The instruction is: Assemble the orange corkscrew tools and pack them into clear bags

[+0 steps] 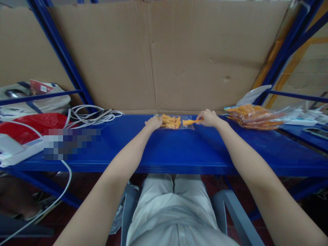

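A clear plastic bag (170,122) with several orange pieces in it lies flat at the back of the blue table (184,147), close to the cardboard. My left hand (153,123) is closed on the bag's left end. On the right, my right hand (207,118) pinches the thin end of an orange piece (189,122). The wide end of that piece points left and lies over the clear right part of the bag; whether it is inside or on top I cannot tell.
At the right is a larger bag of orange pieces (252,116), with a phone (316,132) beyond it. Coiled white cables (96,112), a red bag (28,126) and a white power strip (23,150) are at the left. Cardboard (153,54) stands behind.
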A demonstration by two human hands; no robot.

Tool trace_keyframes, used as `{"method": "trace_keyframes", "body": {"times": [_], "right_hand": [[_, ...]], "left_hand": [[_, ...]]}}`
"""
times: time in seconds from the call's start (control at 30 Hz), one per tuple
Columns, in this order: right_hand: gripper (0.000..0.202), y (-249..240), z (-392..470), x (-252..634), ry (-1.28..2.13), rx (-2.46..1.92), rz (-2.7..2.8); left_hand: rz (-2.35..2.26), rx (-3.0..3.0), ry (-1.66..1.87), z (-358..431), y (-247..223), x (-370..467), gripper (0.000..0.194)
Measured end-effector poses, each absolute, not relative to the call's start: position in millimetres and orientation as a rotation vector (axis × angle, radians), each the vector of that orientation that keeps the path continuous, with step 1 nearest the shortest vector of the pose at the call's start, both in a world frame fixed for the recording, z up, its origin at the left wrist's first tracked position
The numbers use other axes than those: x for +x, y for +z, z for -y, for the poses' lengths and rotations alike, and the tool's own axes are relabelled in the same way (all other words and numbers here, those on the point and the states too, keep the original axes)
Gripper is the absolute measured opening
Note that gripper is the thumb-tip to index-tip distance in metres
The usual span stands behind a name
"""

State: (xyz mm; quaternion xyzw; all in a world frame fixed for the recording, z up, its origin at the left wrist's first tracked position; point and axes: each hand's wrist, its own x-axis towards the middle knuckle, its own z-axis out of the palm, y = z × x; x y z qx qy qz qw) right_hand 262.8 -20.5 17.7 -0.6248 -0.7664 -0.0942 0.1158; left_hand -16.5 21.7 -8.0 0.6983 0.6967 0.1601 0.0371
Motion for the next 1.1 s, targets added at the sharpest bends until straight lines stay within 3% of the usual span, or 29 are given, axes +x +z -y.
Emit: {"method": "trace_keyframes", "body": {"times": [0.23, 0.73, 0.87, 1.1], "right_hand": [[0.012, 2, 9, 254, -0.214, -1.62, 2.199], [0.016, 0, 16, 225, -0.04, -1.702, 1.953], [0.009, -6, 10, 224, 0.214, -1.49, 1.876], [0.017, -14, 11, 215, 0.839, -1.231, 1.633]], "left_hand": [[-2.034, 2.194, 0.495, -30, -9, -18, 0.054], [-1.831, 2.346, 0.51, -31, -11, -13, 0.048], [-1.787, 2.377, 0.528, -28, -10, -12, 0.052], [-1.727, 2.401, 0.487, -26, -10, -13, 0.058]]}}
